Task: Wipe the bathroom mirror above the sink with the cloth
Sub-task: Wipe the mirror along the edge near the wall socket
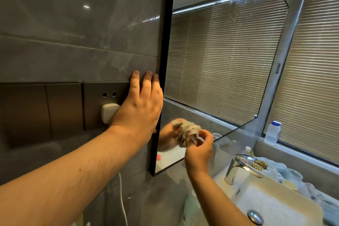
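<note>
Grey tiled wall left of the mirror (220, 60) bears the left hand (141, 104), fingers straight (hiding part of a white plug (108, 113)); right hand (199, 149) pinches the bunched beige cloth (187, 131) against the speckled mirror's lower corner, fingertips blurred

A shiny tap (242, 168) stands at the back of a white sink (278, 202), and a round drain (255, 216) sits in the bowl. A white plug (108, 113) is stuck in a grey wall socket (105, 104), and its white cord (122, 200) hangs down. A small bottle with a blue cap (273, 133) stands on the window ledge (297, 154) by the blinds (311, 79).
</note>
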Motion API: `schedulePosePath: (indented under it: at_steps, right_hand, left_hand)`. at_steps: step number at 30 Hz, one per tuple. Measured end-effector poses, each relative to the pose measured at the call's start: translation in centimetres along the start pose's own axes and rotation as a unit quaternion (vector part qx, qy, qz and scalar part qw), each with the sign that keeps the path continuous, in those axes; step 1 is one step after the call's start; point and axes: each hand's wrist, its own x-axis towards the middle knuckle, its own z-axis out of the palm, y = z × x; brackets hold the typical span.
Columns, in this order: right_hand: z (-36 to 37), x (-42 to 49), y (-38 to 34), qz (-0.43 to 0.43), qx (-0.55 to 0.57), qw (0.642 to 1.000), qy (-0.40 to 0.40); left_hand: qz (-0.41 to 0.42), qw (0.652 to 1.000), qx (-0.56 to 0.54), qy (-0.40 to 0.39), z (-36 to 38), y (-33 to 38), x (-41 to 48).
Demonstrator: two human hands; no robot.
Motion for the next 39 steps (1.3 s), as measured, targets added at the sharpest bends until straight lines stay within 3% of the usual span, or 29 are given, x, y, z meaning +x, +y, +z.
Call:
schedulePosePath:
  at_steps: [4,9,20,23,26,29,33,39]
  right_hand:
    - [0.5,-4.4,0.3,-0.072,0.010,0.996,-0.055]
    - [1.0,-1.7,0.2,-0.108,0.002,0.994,0.002]
    - [-0.4,11.6,1.4,0.076,-0.017,0.992,0.098]
    - [-0.6,11.6,2.1,0.079,-0.015,0.993,0.085]
    - [-0.1,9.0,1.9,0.029,-0.042,0.997,0.060]
    - [0.3,4.6,1.3,-0.086,-0.031,0.996,0.017]
    - [0.2,-1.3,0.5,-0.246,-0.025,0.968,-0.040]
    - [0.3,0.1,1.7,-0.237,-0.045,0.970,-0.033]
  left_hand:
    - [-0.020,1.000,-0.010,0.008,0.1,0.5,0.3]
    - [-0.012,1.000,-0.005,0.022,0.9,0.3,0.1]
    - [-0.004,0.999,-0.008,0.039,0.8,0.2,0.0]
    - [-0.006,0.999,-0.008,0.043,0.8,0.1,0.0]
    - [-0.005,0.999,-0.004,0.048,0.7,0.1,0.0]
    - [-0.004,0.999,0.008,0.046,0.6,0.1,0.1]
    - [-0.005,0.999,0.007,0.048,0.7,0.1,0.1]
    - [-0.006,0.999,0.006,0.040,0.7,0.1,0.1]
